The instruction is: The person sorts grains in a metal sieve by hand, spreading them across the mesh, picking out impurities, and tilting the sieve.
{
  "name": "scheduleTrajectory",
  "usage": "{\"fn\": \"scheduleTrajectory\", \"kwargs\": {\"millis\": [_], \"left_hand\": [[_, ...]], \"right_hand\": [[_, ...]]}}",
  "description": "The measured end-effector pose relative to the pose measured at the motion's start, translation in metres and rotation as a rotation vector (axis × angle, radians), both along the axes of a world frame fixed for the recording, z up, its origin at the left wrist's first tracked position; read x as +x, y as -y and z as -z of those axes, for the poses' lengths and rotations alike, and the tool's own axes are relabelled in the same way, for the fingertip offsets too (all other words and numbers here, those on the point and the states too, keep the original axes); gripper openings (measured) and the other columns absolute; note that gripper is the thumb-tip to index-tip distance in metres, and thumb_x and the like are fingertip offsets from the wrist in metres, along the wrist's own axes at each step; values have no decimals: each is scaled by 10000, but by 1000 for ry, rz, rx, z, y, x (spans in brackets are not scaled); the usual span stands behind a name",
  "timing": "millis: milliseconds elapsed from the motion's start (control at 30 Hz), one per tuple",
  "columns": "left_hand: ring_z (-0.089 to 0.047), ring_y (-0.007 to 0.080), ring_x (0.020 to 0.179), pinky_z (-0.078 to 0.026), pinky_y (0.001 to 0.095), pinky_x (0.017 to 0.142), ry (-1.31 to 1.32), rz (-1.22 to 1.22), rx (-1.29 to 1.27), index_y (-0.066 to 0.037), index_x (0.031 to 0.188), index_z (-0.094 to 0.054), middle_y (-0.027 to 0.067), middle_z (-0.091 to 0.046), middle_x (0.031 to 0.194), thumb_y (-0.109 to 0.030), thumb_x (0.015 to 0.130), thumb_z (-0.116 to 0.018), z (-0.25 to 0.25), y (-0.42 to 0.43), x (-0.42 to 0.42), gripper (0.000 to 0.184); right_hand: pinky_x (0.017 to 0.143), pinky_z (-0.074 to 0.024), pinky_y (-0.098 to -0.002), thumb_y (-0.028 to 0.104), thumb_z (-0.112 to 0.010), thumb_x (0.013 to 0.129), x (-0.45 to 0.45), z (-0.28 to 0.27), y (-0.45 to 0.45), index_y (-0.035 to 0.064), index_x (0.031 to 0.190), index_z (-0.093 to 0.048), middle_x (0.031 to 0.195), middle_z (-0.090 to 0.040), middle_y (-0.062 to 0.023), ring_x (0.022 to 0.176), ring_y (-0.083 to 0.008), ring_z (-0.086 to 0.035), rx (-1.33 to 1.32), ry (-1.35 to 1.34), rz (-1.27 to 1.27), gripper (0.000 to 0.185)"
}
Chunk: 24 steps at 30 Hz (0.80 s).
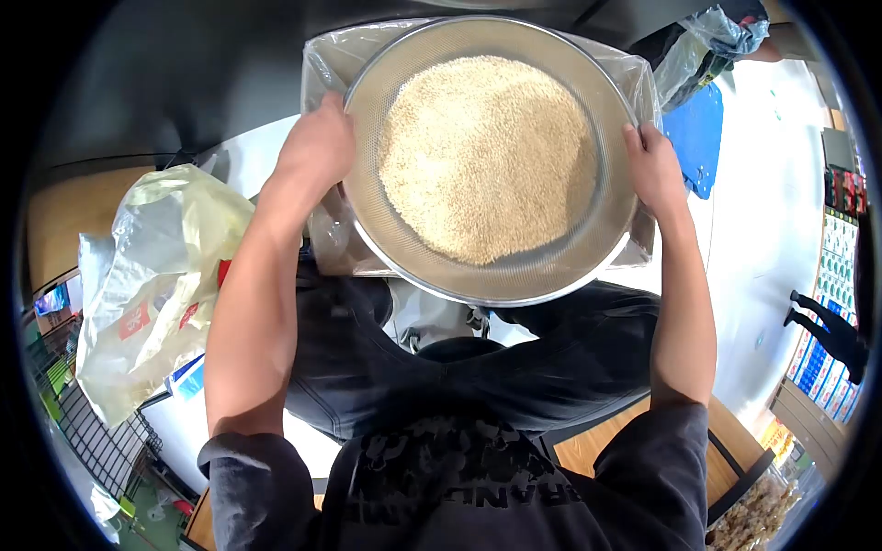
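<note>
A large round metal mesh sieve is held over a box or tray lined with clear plastic, whose corners show around it. Pale small grains or seeds lie in a broad heap in the sieve. My left hand is closed round the sieve's left rim. On the right rim, my right hand grips with its thumb on top. What lies in the lined box beneath the sieve is hidden.
Left of my forearm is a yellowish plastic bag with red print, above a black wire rack. At the upper right are a blue board and plastic bags. A person in dark clothes stands far right near shelves.
</note>
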<state>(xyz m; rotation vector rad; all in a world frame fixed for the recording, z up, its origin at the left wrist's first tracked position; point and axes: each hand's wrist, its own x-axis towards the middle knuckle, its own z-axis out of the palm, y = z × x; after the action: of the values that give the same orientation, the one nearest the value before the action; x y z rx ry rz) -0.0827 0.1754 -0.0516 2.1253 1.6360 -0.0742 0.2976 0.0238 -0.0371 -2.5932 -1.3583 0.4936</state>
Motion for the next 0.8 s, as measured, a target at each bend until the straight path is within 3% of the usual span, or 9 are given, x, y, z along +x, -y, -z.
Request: {"fn": "scheduleTrajectory", "kwargs": {"millis": [133, 200, 233, 267, 367, 467, 533, 600, 800], "left_hand": [[-670, 496, 1079, -511, 558, 960, 80, -10, 194, 36, 1178, -588, 329, -708, 1070, -223, 1057, -458, -34, -6, -18, 314], [-667, 496, 1068, -512, 561, 937, 176, -156, 284, 32, 1160, -588, 321, -708, 1063, -243, 1065, -461, -37, -6, -25, 318], [-660, 511, 1052, -509, 569, 925, 213, -104, 318, 28, 1152, -586, 328, -704, 1048, -265, 1071, -466, -25, -3, -22, 327], [-660, 511, 1052, -509, 569, 925, 206, -117, 329, 28, 1152, -586, 328, -704, 1048, -265, 1071, -466, -25, 3, -11, 327], [-643, 510, 1061, -510, 530, 888, 112, -108, 187, 18, 1161, -592, 309, -690, 1075, -283, 1095, -473, -32, 27, 11, 330], [-638, 525, 1041, -500, 544, 871, 221, -49, 330, 11, 1179, -579, 316, -686, 1050, -279, 1101, -464, -25, 2, -30, 322], [-633, 531, 1020, -488, 557, 853, 302, -130, 246, 3, 1176, -574, 317, -681, 1018, -288, 1105, -460, -35, 9, -19, 321], [-656, 530, 970, -502, 587, 842, 236, -101, 299, 15, 1119, -571, 328, -696, 971, -265, 1082, -476, -36, 32, -1, 298], [-667, 502, 957, -509, 552, 826, 266, -119, 354, 7, 1106, -609, 293, -705, 969, -270, 1079, -502, -52, 21, -23, 298]], "right_hand": [[858, -491, -542, 372, -499, 1079, -23, -10, 4, -50, 1053, -662, 999, -678, -336, 966, -531, -639, 161, -108, 19, 453], [862, -498, -533, 365, -495, 1083, -42, -24, 3, -43, 1051, -668, 994, -684, -327, 969, -518, -649, 88, -73, -42, 443], [863, -497, -533, 371, -489, 1088, -28, -18, 9, -42, 1051, -670, 980, -689, -326, 967, -500, -662, 210, -47, -42, 453], [862, -499, -533, 387, -489, 1089, -9, -15, 10, -42, 1062, -669, 985, -697, -321, 976, -488, -672, 267, 18, -12, 466], [861, -502, -518, 386, -483, 1093, -9, -49, 1, -47, 1056, -669, 1012, -696, -329, 993, -489, -671, 102, -70, 190, 473], [832, -506, -520, 387, -471, 1099, -22, -29, 7, -39, 1046, -664, 976, -696, -320, 952, -499, -669, 234, -8, -33, 471], [806, -506, -530, 386, -467, 1099, -19, -40, 11, -33, 1031, -654, 953, -689, -316, 921, -514, -658, 149, -34, -5, 464], [802, -503, -534, 377, -476, 1096, -3, -33, 13, -29, 1010, -644, 945, -682, -312, 922, -520, -648, 228, 121, 31, 448], [795, -496, -542, 378, -494, 1092, -28, -31, 13, -33, 988, -632, 952, -680, -314, 925, -517, -643, 176, 14, 36, 446]]}}
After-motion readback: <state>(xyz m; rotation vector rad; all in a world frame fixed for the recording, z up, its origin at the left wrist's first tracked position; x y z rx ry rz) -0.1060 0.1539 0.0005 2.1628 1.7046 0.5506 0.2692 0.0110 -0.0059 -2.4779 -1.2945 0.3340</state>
